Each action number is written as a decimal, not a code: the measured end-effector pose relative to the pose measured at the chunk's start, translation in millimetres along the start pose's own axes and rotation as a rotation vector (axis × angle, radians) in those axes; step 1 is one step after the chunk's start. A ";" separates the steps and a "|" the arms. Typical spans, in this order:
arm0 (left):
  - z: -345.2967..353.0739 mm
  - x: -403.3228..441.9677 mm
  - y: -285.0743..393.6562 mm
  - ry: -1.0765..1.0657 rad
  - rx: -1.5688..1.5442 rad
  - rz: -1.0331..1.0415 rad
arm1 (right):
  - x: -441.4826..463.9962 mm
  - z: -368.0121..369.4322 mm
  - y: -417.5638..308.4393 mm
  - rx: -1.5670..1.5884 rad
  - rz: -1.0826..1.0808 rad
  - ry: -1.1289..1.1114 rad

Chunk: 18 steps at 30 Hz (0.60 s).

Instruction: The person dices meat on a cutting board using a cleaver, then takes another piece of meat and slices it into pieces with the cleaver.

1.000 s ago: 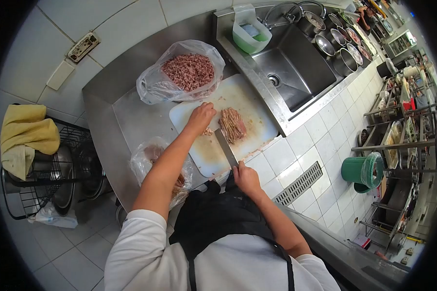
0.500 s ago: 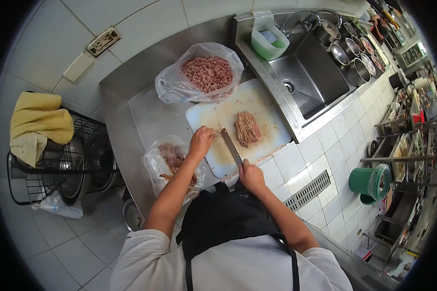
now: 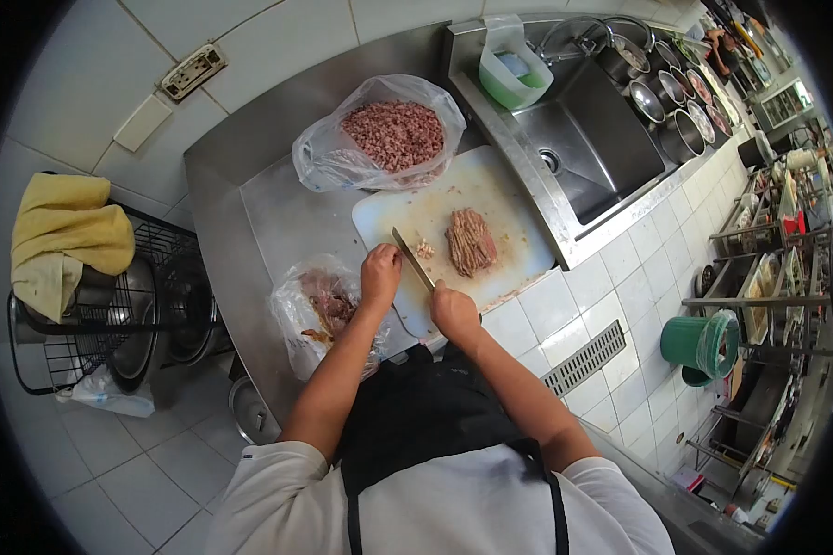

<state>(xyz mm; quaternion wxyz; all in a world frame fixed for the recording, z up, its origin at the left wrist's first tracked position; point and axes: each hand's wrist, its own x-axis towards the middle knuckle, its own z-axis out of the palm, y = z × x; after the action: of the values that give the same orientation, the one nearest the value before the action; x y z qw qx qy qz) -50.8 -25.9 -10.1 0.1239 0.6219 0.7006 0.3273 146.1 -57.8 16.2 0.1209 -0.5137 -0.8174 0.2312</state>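
Note:
My right hand point(image 3: 455, 310) grips the handle of a knife point(image 3: 412, 259) whose blade slants up and left over the white cutting board point(image 3: 389, 217). My left hand point(image 3: 381, 274) is closed just left of the blade, its fingers curled at the board's left side; what they hold is hidden. A small heap of chopped meat bits point(image 3: 424, 249) lies right of the blade. Further right on the board rests a bundle of meat strips point(image 3: 472, 243). Beside my left forearm, an opened plastic bag point(image 3: 292, 310) has pieces of darker meat point(image 3: 333, 303) in it.
A clear bag point(image 3: 319, 157) full of diced meat point(image 3: 393, 137) stands behind the board. To the right are a steel sink point(image 3: 602, 139), a green-bottomed container point(image 3: 516, 79) and several metal pots point(image 3: 683, 139). A wire rack point(image 3: 74, 347) with a yellow cloth point(image 3: 69, 231) stands left.
My right hand and the knife have moved left, close to my left hand. The small heap of chopped bits now shows right of the blade.

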 end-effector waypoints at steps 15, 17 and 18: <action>3.8 -3.0 -8.3 0.070 -0.037 -0.032 | -12.8 -6.5 -2.3 0.000 0.041 -0.079; 4.0 -3.3 -6.7 0.054 -0.032 -0.029 | -14.2 -6.1 0.0 0.007 0.047 -0.079; 4.3 -3.3 -6.9 0.045 -0.025 -0.031 | -13.9 -8.8 1.9 0.008 0.048 -0.076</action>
<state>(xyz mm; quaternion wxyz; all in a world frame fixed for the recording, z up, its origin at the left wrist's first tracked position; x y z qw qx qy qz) -53.1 -27.8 -18.3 0.1210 0.6018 0.7085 0.3481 157.6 -67.4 23.3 0.0862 -0.5237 -0.8078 0.2564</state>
